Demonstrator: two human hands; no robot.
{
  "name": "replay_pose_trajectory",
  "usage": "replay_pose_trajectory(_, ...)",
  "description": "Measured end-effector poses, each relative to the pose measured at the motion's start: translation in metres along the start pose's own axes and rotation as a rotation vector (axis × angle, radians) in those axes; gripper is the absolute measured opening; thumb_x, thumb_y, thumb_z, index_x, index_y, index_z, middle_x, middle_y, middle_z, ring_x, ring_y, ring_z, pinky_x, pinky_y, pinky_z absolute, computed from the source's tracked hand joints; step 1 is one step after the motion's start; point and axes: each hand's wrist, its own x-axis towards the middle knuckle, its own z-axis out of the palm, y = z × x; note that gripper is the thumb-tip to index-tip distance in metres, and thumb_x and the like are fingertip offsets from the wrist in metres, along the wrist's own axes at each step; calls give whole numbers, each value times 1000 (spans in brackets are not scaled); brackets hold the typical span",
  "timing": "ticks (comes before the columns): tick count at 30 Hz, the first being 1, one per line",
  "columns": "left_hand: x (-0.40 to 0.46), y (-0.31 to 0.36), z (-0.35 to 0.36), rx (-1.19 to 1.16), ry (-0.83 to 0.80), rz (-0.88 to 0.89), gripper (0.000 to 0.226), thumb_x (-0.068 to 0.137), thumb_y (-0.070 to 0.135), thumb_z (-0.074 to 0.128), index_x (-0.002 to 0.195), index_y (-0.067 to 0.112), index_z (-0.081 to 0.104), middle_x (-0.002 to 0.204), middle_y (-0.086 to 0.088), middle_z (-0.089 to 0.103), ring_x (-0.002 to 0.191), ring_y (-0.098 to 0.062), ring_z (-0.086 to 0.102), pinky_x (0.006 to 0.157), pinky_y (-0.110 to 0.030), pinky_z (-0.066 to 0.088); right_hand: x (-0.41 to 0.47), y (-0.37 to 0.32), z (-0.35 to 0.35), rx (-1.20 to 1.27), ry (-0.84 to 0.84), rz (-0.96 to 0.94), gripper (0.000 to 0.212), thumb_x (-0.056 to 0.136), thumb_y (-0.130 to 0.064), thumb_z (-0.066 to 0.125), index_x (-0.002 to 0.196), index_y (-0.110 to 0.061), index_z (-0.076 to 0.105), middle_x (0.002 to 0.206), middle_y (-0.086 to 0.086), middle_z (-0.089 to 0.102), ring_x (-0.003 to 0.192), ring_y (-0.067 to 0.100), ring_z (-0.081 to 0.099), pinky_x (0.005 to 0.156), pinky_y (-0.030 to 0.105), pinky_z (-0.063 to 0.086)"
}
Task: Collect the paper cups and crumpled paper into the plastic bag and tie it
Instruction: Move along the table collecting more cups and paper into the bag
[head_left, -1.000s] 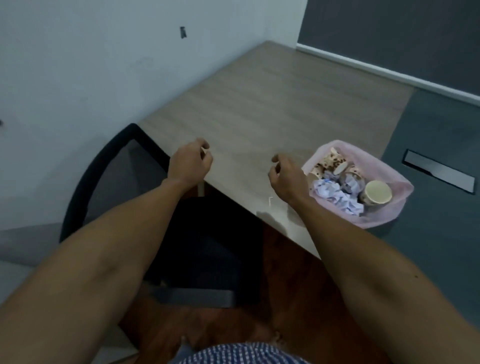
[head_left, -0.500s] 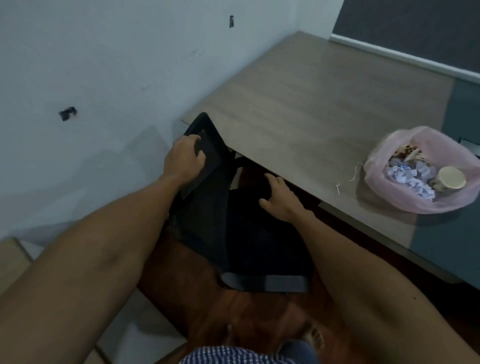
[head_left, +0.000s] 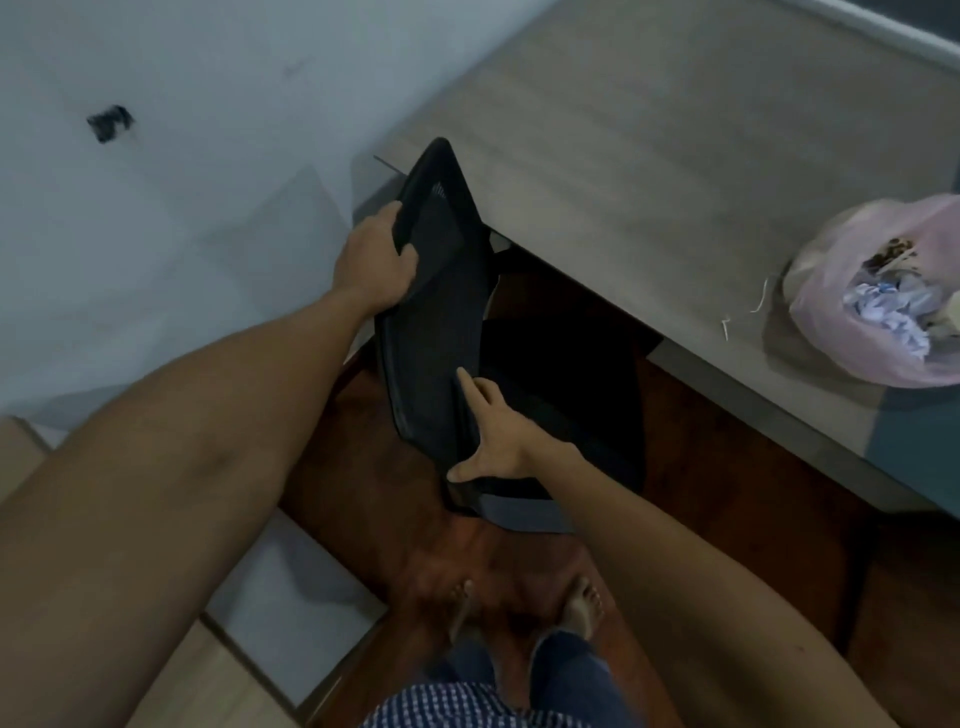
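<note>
Pink plastic bag (head_left: 857, 332) of crumpled paper (head_left: 891, 317) at right on tabletop (head_left: 649, 156), left grip (head_left: 374, 260) clasping mesh chair back (head_left: 441, 291), right grip (head_left: 498, 436) open-fingered against its lower edge.

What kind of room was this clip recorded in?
Probably a small office or study corner: a wood-grain desk set against a plain wall, and a black mesh-backed chair tucked under it. A pink plastic bag of rubbish sits on the desk.

pale wall (head_left: 182, 208), grey desk (head_left: 649, 156), black mesh chair (head_left: 441, 312), reddish-brown floor (head_left: 363, 493).
</note>
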Motion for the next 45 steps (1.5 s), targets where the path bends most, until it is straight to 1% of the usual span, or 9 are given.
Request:
replay_pose_trajectory(6, 17, 0, 10, -131, 15, -95, 48, 101, 19, 46, 148, 16, 41, 128, -12, 62, 108, -28, 61, 90, -33, 51, 7, -14, 25, -65, 100, -17, 139, 71, -72, 74, 153, -36, -32, 168, -6, -5, 137, 37, 45, 97, 49, 51)
replay_pose_trajectory(12, 20, -5, 13, -167, -39, -154, 48, 107, 26, 38, 155, 22, 32, 139, -13, 57, 119, -31, 58, 104, -39, 47, 9, -21, 35, -107, 160, -27, 124, 83, -46, 71, 157, -29, -27, 171, 5, -1, 122, 42, 57, 83, 38, 45)
replay_pose_trajectory(19, 18, 0, 17, -151, -58, -170, 46, 107, 24, 35, 152, 24, 34, 123, -9, 60, 107, -30, 59, 89, -31, 45, -8, -9, 13, -36, 32, -52, 120, 88, -28, 73, 157, -35, -25, 171, 2, -9, 149, 30, 32, 109, 39, 39)
replay_pose_trajectory(24, 8, 22, 27, -187, -69, -287, 48, 104, 24, 36, 152, 22, 26, 117, -13, 57, 90, -26, 56, 78, -34, 43, -36, 22, -11, -5, 25, 1, 113, 88, -20, 69, 157, -50, -15, 172, -9, -2, 134, 31, 50, 97, 41, 46)
replay_pose_trajectory(29, -5, 54, 39, -266, -28, -399, 53, 99, 14, 38, 149, 20, 21, 112, -12, 51, 75, -21, 52, 57, -33, 48, -67, 66, -42, -117, 68, 68, 94, 97, -21, 60, 156, -57, -4, 171, -1, 11, 141, 33, 42, 89, 36, 46)
replay_pose_trajectory(32, -12, 79, 47, -353, -61, -477, 67, 102, 15, 40, 159, 22, 5, 124, -11, 48, 89, -30, 60, 65, -48, 61, -88, 91, -60, -160, 184, 191, 72, 100, -20, 58, 158, -45, 23, 157, 2, 36, 125, 31, 54, 93, 46, 53)
replay_pose_trajectory(35, -17, 102, 59, -333, -82, -539, 80, 104, 20, 42, 160, 23, -16, 131, -13, 50, 88, -34, 65, 66, -48, 62, -107, 116, -77, -53, 360, 335, 37, 97, -21, 63, 133, -28, 60, 120, 4, 61, 100, 27, 66, 86, 49, 58)
replay_pose_trajectory(41, -17, 142, 89, -371, -36, -586, 90, 104, 23, 45, 154, 18, -30, 152, -12, 41, 79, -32, 69, 44, -31, 57, -121, 154, -109, 140, 609, 593, 32, 86, -14, 74, 116, -18, 68, 108, 11, 70, 98, 33, 70, 84, 52, 60)
replay_pose_trajectory(45, -8, 154, 112, -291, -22, -553, 91, 102, 27, 45, 153, 6, -28, 134, -13, 57, 77, -28, 65, 68, -40, 60, -123, 180, -126, 180, 662, 645, 30, 82, -13, 79, 109, -12, 68, 108, 15, 71, 100, 36, 69, 86, 51, 59)
